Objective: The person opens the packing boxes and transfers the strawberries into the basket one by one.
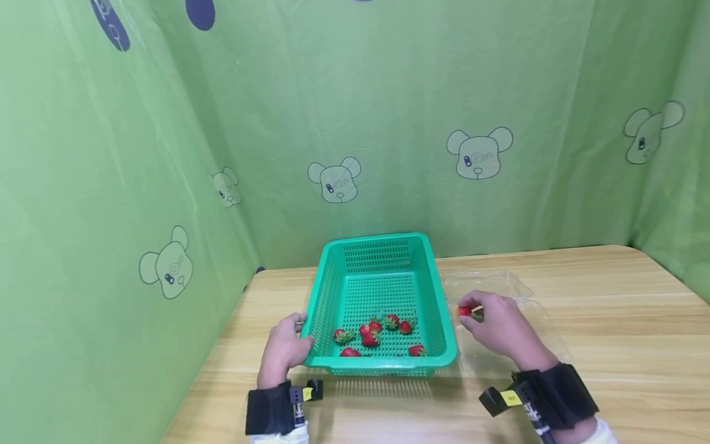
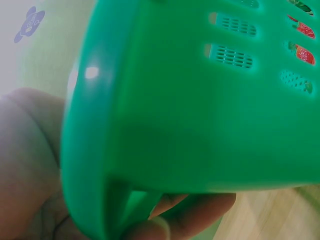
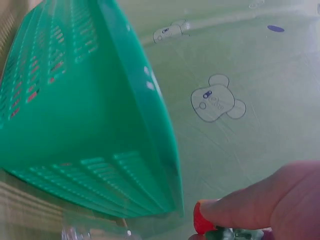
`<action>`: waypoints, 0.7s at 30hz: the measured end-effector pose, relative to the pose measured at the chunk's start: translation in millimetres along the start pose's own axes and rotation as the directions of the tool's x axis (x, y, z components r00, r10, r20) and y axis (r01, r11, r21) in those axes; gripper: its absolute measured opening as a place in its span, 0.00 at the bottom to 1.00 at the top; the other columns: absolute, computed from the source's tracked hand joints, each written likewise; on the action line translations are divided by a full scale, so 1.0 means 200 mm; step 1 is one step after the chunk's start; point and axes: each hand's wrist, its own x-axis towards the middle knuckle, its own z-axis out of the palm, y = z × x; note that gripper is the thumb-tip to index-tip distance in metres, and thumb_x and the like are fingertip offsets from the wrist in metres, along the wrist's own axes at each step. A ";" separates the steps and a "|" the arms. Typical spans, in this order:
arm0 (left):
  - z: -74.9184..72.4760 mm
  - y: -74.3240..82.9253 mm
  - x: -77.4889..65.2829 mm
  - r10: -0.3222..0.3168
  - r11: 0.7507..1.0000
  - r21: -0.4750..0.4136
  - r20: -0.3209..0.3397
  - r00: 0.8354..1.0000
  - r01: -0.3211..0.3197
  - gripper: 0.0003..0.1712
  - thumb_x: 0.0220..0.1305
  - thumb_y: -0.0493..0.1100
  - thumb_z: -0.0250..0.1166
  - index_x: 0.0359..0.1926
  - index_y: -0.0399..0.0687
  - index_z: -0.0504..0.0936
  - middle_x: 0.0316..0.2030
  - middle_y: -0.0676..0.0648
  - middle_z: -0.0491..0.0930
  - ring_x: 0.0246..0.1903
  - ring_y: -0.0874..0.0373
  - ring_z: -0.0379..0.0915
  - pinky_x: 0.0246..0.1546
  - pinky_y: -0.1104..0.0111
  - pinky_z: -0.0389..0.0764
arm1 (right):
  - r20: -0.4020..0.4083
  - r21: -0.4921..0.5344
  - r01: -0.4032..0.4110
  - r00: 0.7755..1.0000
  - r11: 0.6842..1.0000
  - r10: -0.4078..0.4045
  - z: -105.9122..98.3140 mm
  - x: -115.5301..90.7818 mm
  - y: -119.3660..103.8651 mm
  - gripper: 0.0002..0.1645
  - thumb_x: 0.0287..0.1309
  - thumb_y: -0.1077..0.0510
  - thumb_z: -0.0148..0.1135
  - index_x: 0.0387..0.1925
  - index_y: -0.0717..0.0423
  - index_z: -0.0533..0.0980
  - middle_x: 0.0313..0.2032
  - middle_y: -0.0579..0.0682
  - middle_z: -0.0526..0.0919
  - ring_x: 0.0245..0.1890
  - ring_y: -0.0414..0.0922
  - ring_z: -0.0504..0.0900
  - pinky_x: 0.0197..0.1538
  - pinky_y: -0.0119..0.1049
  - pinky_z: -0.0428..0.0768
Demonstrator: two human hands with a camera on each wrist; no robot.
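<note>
A green plastic basket (image 1: 383, 362) with slotted walls holds several red strawberries (image 1: 370, 340), mostly gathered toward its near end. My left hand (image 1: 283, 346) grips the basket's rim at the near left corner; in the left wrist view its fingertips (image 2: 210, 212) curl beneath the rim. To the right of the basket, my right hand (image 1: 501, 324) pinches one strawberry (image 1: 464, 311) between thumb and fingers, with green leaves showing. That hand is over a clear plastic hinged container (image 1: 546, 324), which lies opened out on the table and is partly covered by the hand.
The wooden table (image 1: 621, 333) stretches right and toward me. A green curtain (image 1: 399, 123) with bear-face prints hangs behind the table and along both sides. The container's far half (image 1: 482, 283) lies close beside the basket's right wall.
</note>
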 end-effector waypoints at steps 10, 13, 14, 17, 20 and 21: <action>0.00 0.00 0.00 0.012 1.000 0.007 -0.002 1.000 -0.011 0.29 0.57 0.33 0.61 0.61 0.33 0.69 0.54 0.30 0.76 0.55 0.36 0.69 0.53 0.46 0.74 | -0.022 0.026 0.068 0.997 0.997 -0.067 0.04 0.00 -0.07 0.09 0.52 0.64 0.66 0.38 0.58 0.79 0.36 0.54 0.84 0.37 0.53 0.82 0.40 0.53 0.83; 0.00 0.01 0.00 0.015 1.000 0.012 -0.003 1.000 -0.015 0.29 0.57 0.33 0.62 0.61 0.33 0.69 0.54 0.30 0.76 0.55 0.36 0.69 0.53 0.46 0.74 | -0.030 0.039 0.090 0.996 0.995 -0.088 0.06 -0.01 -0.09 0.08 0.52 0.64 0.66 0.37 0.58 0.79 0.35 0.54 0.85 0.36 0.52 0.83 0.39 0.52 0.84; 0.00 0.01 0.00 0.016 1.000 0.013 -0.003 1.000 -0.016 0.29 0.57 0.33 0.62 0.61 0.33 0.69 0.54 0.30 0.76 0.55 0.36 0.69 0.53 0.46 0.74 | -0.033 0.042 0.096 0.995 0.995 -0.095 0.06 -0.01 -0.10 0.08 0.52 0.64 0.66 0.36 0.58 0.79 0.35 0.54 0.85 0.36 0.52 0.83 0.39 0.51 0.84; 0.00 0.01 0.00 0.017 1.000 0.014 -0.006 1.000 -0.017 0.29 0.57 0.33 0.62 0.61 0.33 0.69 0.55 0.31 0.76 0.55 0.37 0.70 0.53 0.46 0.74 | -0.050 0.051 0.121 0.992 0.991 -0.119 0.08 -0.01 -0.11 0.09 0.51 0.65 0.67 0.37 0.58 0.80 0.35 0.54 0.85 0.35 0.51 0.83 0.38 0.50 0.85; 0.01 0.01 0.00 0.022 1.000 0.017 -0.004 1.000 -0.022 0.29 0.57 0.33 0.62 0.61 0.33 0.69 0.54 0.30 0.76 0.55 0.37 0.70 0.52 0.46 0.74 | -0.070 0.071 0.146 0.988 0.987 -0.141 0.09 -0.02 -0.13 0.13 0.51 0.65 0.67 0.41 0.60 0.79 0.37 0.56 0.86 0.35 0.51 0.84 0.38 0.49 0.85; 0.01 0.01 0.00 0.021 1.000 0.016 -0.003 1.000 -0.021 0.29 0.57 0.33 0.62 0.61 0.33 0.69 0.54 0.30 0.76 0.55 0.37 0.70 0.52 0.46 0.75 | -0.077 0.076 0.155 0.986 0.985 -0.149 0.09 -0.02 -0.13 0.14 0.51 0.65 0.67 0.43 0.60 0.79 0.37 0.58 0.86 0.35 0.51 0.84 0.38 0.49 0.85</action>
